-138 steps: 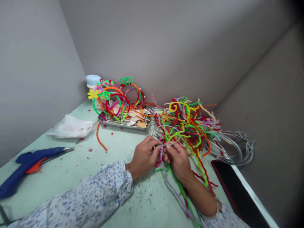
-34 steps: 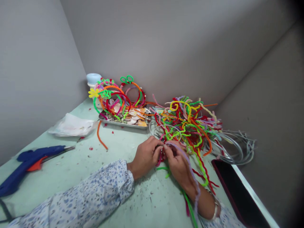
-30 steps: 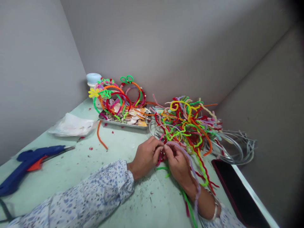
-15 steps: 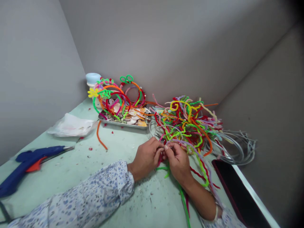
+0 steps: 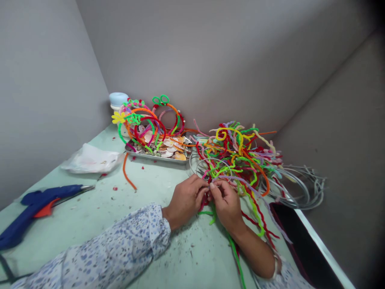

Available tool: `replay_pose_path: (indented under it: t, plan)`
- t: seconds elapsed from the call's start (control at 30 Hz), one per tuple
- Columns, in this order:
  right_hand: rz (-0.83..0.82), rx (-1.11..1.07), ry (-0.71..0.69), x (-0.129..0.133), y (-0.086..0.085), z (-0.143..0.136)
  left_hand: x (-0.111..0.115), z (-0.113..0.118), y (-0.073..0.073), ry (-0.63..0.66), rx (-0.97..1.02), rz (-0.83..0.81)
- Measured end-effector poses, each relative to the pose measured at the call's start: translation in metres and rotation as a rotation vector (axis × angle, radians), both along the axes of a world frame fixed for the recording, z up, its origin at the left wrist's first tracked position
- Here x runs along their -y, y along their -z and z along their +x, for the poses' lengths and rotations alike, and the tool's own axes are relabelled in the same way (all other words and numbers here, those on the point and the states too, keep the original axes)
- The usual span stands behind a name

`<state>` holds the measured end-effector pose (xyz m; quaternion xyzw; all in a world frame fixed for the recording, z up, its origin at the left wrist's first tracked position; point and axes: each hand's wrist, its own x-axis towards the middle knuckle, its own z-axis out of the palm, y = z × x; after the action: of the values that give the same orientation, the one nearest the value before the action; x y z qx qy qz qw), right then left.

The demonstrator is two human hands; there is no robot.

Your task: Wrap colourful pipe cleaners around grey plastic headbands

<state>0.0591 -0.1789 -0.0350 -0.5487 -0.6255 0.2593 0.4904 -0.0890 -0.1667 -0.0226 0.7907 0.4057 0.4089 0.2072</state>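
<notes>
My left hand [image 5: 186, 200] and my right hand [image 5: 227, 206] meet at the fingertips, both closed in a pinch. A lavender pipe cleaner [image 5: 255, 188] runs from the pinched fingers out to the right, its loose end lying past my right forearm. The exact spot where the fingers press is mostly covered by them. Under the hands, crimson and green pipe cleaners [image 5: 236, 257] show in part. Just behind the hands is a tangled heap of many-coloured pipe cleaners [image 5: 240, 156], with thin wire-like hoops [image 5: 210, 160] at its left edge.
A metal tray [image 5: 156, 157] holds shell-like pieces, with pipe-cleaner headbands [image 5: 150, 118] over it. To the left are a white plastic bag [image 5: 93, 158], a blue glue gun [image 5: 39, 204] and an orange pipe cleaner [image 5: 128, 176]. Grey hoops [image 5: 300, 188] and a phone [image 5: 306, 245] lie right.
The lavender pipe cleaner's free end has swung right, away from my right forearm and towards the phone. Both hands stay pinched together in nearly the same place.
</notes>
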Motion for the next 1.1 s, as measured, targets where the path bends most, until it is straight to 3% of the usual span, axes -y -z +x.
replay_pose_path:
  t: [0.3,0.53,0.8,1.1]
  plan:
    - [-0.061,-0.077,-0.025,0.0004,-0.0019,-0.0042,-0.0003,0.0001,0.0004,0.007,0.003,0.014]
    - [-0.008,-0.249,-0.008,-0.0013,0.0026,-0.0073,-0.0015,0.0012,-0.0018,-0.031,0.069,-0.024]
    - [0.108,-0.183,-0.069,-0.0003,0.0015,-0.0050,-0.0004,0.0014,-0.0034,-0.060,0.120,-0.050]
    - [0.290,0.052,-0.083,-0.0035,0.0016,0.0015,-0.0009,0.0002,-0.0043,-0.069,0.153,-0.073]
